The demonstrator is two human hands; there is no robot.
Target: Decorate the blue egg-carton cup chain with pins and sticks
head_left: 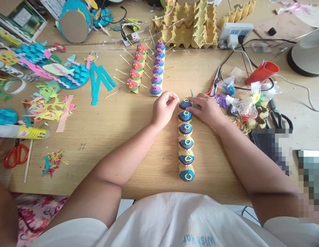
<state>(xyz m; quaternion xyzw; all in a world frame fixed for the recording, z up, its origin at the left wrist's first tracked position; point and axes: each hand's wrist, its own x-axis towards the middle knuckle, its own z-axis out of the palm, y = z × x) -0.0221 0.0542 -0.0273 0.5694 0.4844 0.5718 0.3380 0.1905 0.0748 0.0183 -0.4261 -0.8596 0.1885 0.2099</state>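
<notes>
A strip of egg carton cups (186,143) stretches away from me, its bumps covered in blue clay with yellow loops and dark edging. At its far end, my right hand (207,109) grips the last cup between thumb and fingers. My left hand (163,109) is closed in a pinch just left of that cup. Whatever sits between its fingertips is too small to make out. Beyond my hands stand two finished-looking strips, one red and green (135,73) and one purple (157,70), both with thin sticks poking out of their sides.
Paper scraps (49,106), blue strips (97,82) and a glue bottle (22,131) lie at left. Red scissors (16,156) are near another person's arm. Egg trays (189,25), a power strip (236,31), a red cup (262,72), clay bags (245,106) and black-handled scissors (277,116) crowd the far right.
</notes>
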